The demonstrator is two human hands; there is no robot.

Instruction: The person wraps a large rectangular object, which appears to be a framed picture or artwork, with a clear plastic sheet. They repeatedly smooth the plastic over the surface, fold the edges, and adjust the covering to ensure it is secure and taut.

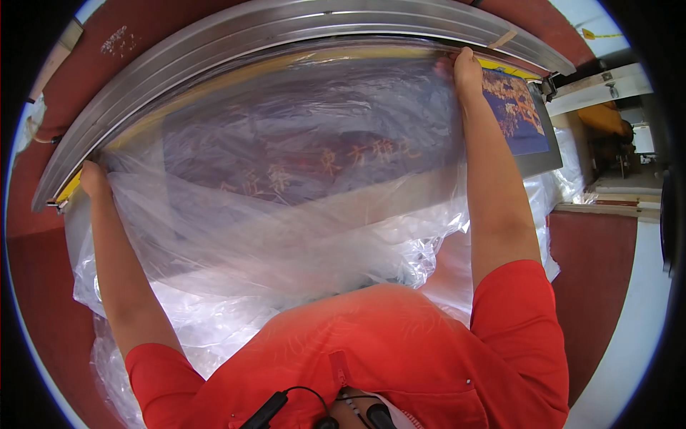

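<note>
Fingers of the left hand (93, 180) and right hand (468, 71) are gripping wrinkled, clear plastic film (286, 207) along the dark-blue printed panel's (511, 118) far edge, uneven pulling possibly risking creases or tears.

Clear plastic film (300, 250), glossy and crinkled, fills the centre; at twelve o'clock, a ribbed metal rail (314, 20); at six, a matt cloth shirt (371, 336).

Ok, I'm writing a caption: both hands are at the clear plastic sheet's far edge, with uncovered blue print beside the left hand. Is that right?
Wrong hand: in the head view, the uncovered blue print is beside the right hand, not the left hand. Both are indeed at the far edge of the clear plastic sheet.
</note>
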